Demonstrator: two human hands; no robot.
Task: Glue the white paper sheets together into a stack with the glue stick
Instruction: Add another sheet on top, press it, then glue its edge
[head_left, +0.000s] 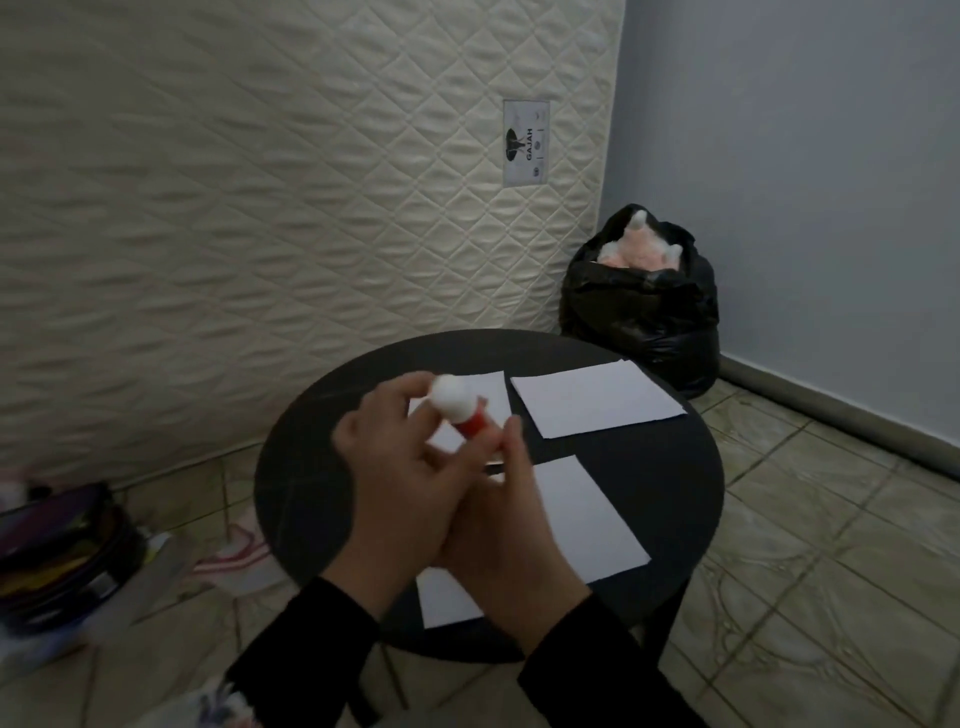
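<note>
Gripping the glue stick (460, 409), left hand (410, 462) and right hand (511, 514) meet above the table (311, 467).

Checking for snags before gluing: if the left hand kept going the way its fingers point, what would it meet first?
Probably the far-left paper sheet on the table, just beyond the left hand holding the glue stick; depth is unclear.

Both hands raised together, left hand (402, 467) and right hand (498, 519) touching (fingers curled)
</note>
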